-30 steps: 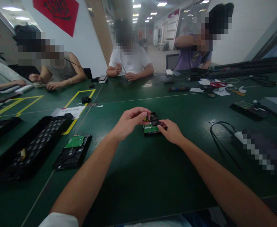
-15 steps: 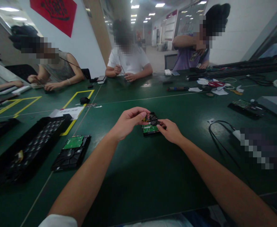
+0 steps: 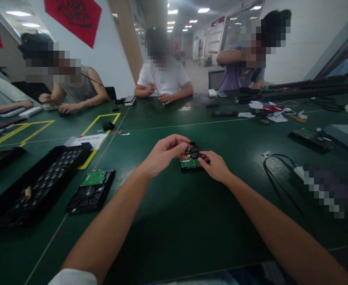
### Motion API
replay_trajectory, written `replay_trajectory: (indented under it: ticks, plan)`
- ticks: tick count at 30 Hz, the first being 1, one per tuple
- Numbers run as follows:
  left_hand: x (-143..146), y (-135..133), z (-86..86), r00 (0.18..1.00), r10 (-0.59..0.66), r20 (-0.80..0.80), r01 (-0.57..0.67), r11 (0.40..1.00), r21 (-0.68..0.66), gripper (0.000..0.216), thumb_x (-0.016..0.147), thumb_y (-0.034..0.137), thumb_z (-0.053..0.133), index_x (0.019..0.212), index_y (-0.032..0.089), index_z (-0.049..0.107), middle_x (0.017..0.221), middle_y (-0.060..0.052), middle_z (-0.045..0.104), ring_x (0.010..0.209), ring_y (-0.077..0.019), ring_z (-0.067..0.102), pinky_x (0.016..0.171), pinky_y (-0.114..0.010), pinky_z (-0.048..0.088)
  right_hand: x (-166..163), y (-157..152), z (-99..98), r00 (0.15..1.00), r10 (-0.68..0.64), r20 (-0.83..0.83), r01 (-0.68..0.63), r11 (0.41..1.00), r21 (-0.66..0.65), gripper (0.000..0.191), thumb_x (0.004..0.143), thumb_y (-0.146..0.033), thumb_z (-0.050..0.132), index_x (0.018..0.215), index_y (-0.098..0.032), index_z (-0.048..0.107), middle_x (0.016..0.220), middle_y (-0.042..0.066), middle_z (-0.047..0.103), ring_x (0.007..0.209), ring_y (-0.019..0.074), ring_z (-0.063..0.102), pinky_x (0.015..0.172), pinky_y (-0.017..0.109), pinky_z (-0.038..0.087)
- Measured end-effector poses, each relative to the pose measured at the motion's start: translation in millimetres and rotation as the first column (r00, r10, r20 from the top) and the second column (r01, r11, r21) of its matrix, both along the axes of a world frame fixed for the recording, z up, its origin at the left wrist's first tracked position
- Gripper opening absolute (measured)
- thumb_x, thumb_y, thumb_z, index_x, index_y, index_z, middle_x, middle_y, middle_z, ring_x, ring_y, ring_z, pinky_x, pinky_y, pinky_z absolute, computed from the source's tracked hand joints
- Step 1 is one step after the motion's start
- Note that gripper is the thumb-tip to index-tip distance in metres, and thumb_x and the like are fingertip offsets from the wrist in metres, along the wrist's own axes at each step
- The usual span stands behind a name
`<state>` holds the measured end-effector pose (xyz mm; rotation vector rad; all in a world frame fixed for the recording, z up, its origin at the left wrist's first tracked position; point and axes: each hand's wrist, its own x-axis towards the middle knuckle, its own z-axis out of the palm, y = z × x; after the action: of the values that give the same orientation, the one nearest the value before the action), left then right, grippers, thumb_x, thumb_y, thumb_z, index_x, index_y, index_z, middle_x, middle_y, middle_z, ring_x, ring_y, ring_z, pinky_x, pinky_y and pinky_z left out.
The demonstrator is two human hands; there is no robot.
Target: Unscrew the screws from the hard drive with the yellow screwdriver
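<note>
A hard drive (image 3: 190,163) with a green circuit board lies on the table in front of me, partly covered by my fingers. Over its upper left part, my left hand (image 3: 168,153) is closed in a pinch; whatever sits between those fingertips is too small to make out. My right hand (image 3: 215,165) grips the drive along its right edge, thumb toward the board. Left of my left forearm rests another hard drive (image 3: 88,194), black with a green board.
On the left lie a long black tray (image 3: 47,178) and a paper sheet (image 3: 87,141) by yellow tape. A black cable (image 3: 269,174), another drive (image 3: 310,139) and a grey box (image 3: 346,136) are on the right. Several people sit across the table.
The whole view has shifted slightly right and down. Both hands keep nearly the same hold at the drive.
</note>
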<state>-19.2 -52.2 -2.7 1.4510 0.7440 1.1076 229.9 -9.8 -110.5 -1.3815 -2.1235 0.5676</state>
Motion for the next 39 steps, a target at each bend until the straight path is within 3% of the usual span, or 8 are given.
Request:
replay_trajectory:
  ticks: [10,19,35,39]
  plan:
    - [-5,2,0.1,0.999,0.033,0.036,-0.031,0.999,-0.038,0.029,0.094,0.033,0.07,0.118,0.018,0.061,0.103,-0.009,0.072,0.102,-0.0216,0.069,0.082,-0.035,0.063,-2,-3,5.8,1.0,-0.006,-0.008,0.006,1.0,-0.03,0.041,0.103,-0.037,0.058,0.137,-0.016,0.064,0.12,0.013,0.067,0.098,0.0211,0.066,0.086,0.036,0.053]
    - [-5,2,0.4,1.0,0.004,0.008,-0.004,1.0,-0.025,0.022,0.095,0.035,0.069,0.106,0.016,0.067,0.104,-0.009,0.07,0.102,-0.0211,0.068,0.081,-0.034,0.062,-1,-3,5.4,1.0,-0.004,-0.004,0.004,1.0,-0.026,0.043,0.104,-0.041,0.056,0.138,-0.016,0.064,0.12,0.012,0.067,0.097,0.0204,0.066,0.086,0.036,0.054]
    - [-3,1,1.0,1.0,-0.016,-0.009,0.015,1.0,-0.027,0.023,0.095,0.037,0.068,0.105,0.016,0.067,0.106,-0.009,0.07,0.102,-0.0207,0.066,0.082,-0.034,0.061,-1,-2,2.6,1.0,-0.012,0.005,0.012,0.999,-0.036,0.045,0.103,-0.042,0.057,0.139,-0.017,0.063,0.121,0.011,0.067,0.098,0.0201,0.065,0.087,0.036,0.053]
    - [-3,1,0.6,0.999,0.031,0.017,-0.03,0.998,-0.048,0.026,0.094,0.035,0.069,0.112,0.017,0.063,0.106,-0.009,0.07,0.103,-0.0218,0.068,0.08,-0.034,0.061,0,-4,5.5,1.0,-0.005,-0.002,0.005,0.998,-0.06,0.044,0.104,-0.043,0.055,0.14,-0.019,0.063,0.123,0.011,0.066,0.1,0.0203,0.065,0.088,0.037,0.053]
